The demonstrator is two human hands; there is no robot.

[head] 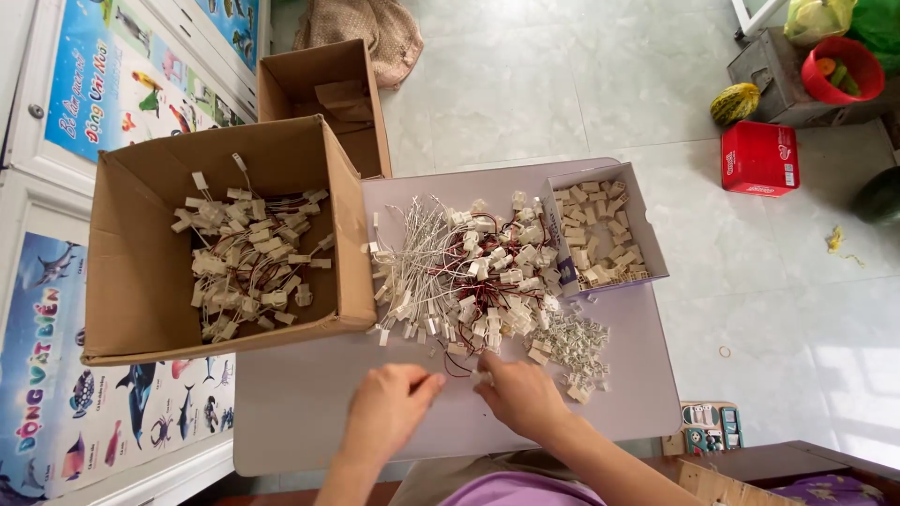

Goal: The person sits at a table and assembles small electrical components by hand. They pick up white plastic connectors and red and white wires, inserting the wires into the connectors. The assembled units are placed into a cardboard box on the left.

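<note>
A person seated at a low pale-lilac surface [309, 412] works both bare hands at its near edge. The left hand [389, 408] has its fingers [429, 384] pinched together on something too small to make out, possibly the end of a thin wire. The right hand [520, 394], just beside it, has its fingers curled down on a small white plastic connector [481, 378] lying on the surface at the near edge of the heap.

That heap of wired connectors [469, 272], white plugs on white and red leads, spreads across the middle of the surface. To its right and slightly nearer lies a smaller scatter of loose white connector housings [572, 347]. At the far right corner of the surface sits a small open white box [647, 234] filled with cream-coloured plastic housings.

On the left, a large open cardboard box [131, 272] overlaps the surface's edge and holds more finished wired connectors. A second, smaller cardboard box [323, 84] stands beyond it.

On the tiled floor [525, 84] to the far right stand a red box [759, 157], a red bowl [844, 70] with vegetables on a grey crate, and a green-yellow gourd [734, 103]. Colourful animal posters [122, 84] cover the cabinet fronts at left.
</note>
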